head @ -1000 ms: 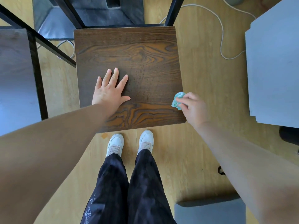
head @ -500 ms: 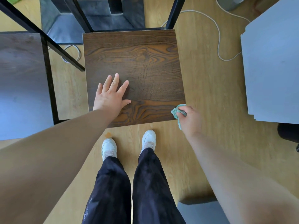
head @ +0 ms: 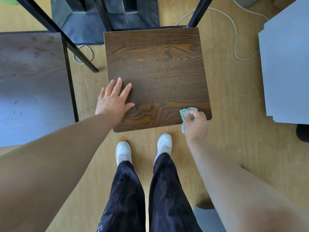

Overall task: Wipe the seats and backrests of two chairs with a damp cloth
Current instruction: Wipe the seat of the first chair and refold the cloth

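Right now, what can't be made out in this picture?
Head view:
Chair backrest: cut off by the top edge; only the seat shows.
Cloth: mostly hidden inside the right hand; dampness untellable.
Dark surface at left: cut by the left edge; chair or table unclear.

Dragged cloth with right hand from seat right edge down to lower-right corner, apparently over the front edge.
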`<state>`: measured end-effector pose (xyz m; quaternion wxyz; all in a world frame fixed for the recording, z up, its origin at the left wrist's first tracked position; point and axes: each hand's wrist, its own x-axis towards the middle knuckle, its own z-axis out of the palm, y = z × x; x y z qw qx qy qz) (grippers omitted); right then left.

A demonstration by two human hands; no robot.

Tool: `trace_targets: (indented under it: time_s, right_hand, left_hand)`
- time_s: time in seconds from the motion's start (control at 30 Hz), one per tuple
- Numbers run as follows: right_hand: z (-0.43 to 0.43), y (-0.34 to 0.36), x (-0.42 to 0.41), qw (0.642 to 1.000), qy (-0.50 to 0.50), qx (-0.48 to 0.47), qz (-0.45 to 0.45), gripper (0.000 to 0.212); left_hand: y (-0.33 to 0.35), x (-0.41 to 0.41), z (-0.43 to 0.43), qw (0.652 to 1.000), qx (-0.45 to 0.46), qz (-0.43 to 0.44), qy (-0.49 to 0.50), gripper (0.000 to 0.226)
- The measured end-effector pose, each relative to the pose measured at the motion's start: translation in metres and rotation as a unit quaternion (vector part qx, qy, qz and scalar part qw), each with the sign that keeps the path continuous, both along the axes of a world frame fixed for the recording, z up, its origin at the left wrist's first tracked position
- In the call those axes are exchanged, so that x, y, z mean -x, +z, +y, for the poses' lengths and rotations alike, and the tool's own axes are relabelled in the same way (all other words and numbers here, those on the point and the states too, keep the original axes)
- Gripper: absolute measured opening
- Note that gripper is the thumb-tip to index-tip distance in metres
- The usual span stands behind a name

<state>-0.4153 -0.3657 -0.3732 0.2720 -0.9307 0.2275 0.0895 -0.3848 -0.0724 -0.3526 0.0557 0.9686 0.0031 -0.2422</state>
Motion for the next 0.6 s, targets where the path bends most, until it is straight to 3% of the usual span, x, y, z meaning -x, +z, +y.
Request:
trace_targets:
  time_s: [0.6]
  right_hand:
    - [0.115,0.005,0.026,0.996,0.082,-0.026,0.004,0.018]
  left_hand:
    - [-0.012,0.017,0.062,1.0,0.004,0.008,-0.01,0.067]
